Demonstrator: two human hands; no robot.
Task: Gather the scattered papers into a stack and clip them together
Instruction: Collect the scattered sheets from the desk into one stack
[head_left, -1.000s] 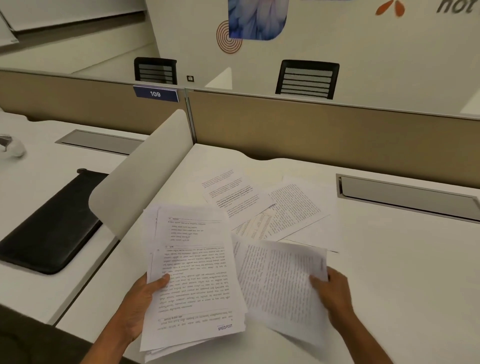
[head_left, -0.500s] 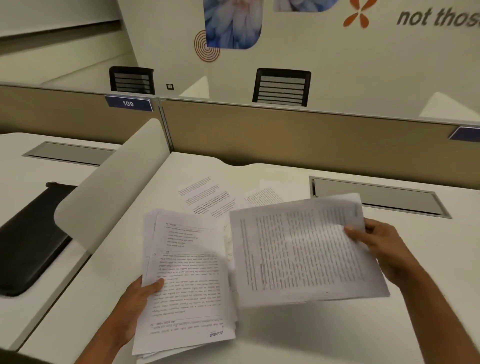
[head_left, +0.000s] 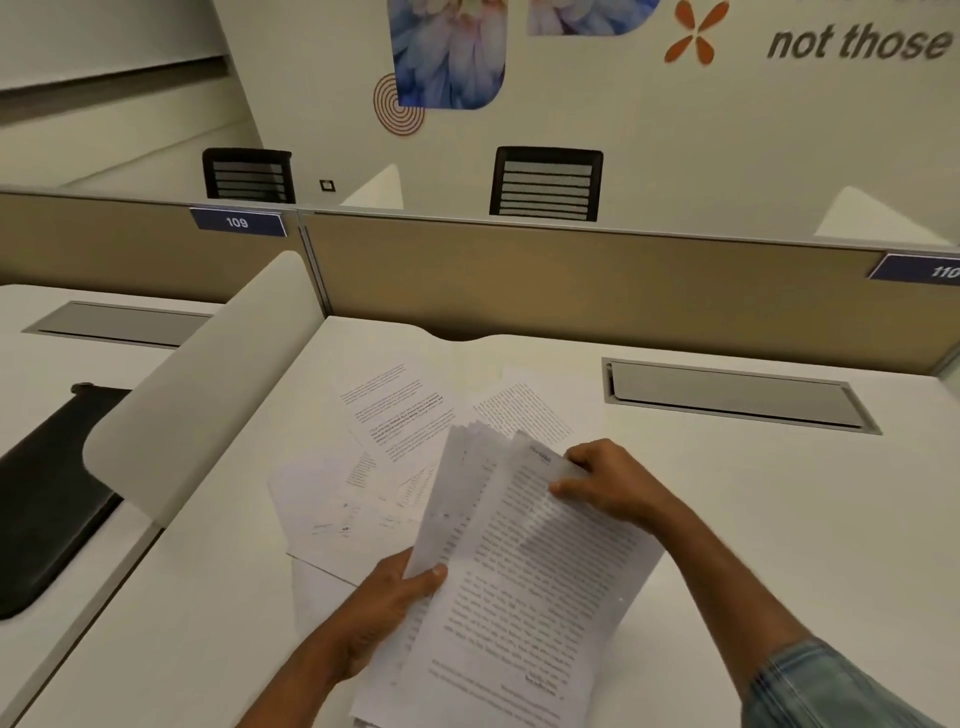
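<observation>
Both hands now grip one bundle of white printed sheets (head_left: 524, 582), held tilted above the white desk top (head_left: 779, 519). The left hand (head_left: 387, 610) clamps the bundle's left edge, thumb on top of the paper and fingers hidden beneath it. The right hand (head_left: 608, 486) is closed on the bundle's far right corner, fingers curled over the top sheet. Half a second ago the hands were well apart, the left holding its own pile and the right lifting a single printed page out to the side; that page now lies on top of the pile, so the two have become one stack. The sheets are not squared: several far edges fan out in steps at the top left of the bundle.

More loose white printed pages (head_left: 400, 410) still lie scattered flat on the desk beyond and to the left of the bundle, overlapping one another; a pale, faintly printed sheet (head_left: 332, 499) sits nearest the left hand. A blue denim sleeve (head_left: 831, 686) covers the right forearm at the lower right. A curved white side divider (head_left: 208, 389) stands to the left of the papers, with a black desk mat (head_left: 47, 493) on the neighbouring desk beyond it. A grey cable-tray flap (head_left: 727, 395) is set into the desk at the right.
</observation>
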